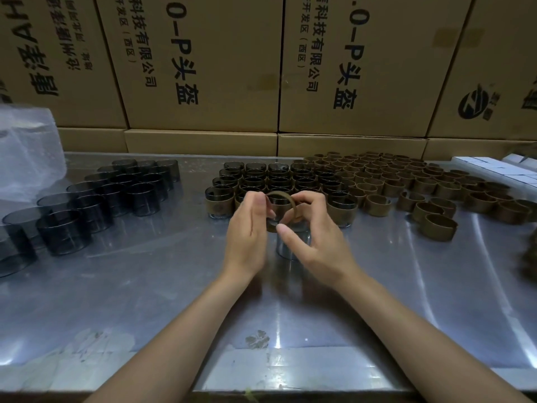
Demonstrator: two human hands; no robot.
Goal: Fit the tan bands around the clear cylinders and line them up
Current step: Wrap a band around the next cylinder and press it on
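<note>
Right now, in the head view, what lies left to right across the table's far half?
Plastic bag → bare cylinders → banded cylinders → loose bands → white boxes.

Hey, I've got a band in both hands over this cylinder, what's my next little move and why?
Probably lower the tan band over the clear cylinder: both the left hand and right hand hold it tilted above the rim, not yet seated.

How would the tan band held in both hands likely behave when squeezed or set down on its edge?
The tan band probably flexes easily: it is a thin open loop, pinched by the left hand and right hand. Likely light. Loose bands on the metal table stand on edge, so it should too.
</note>
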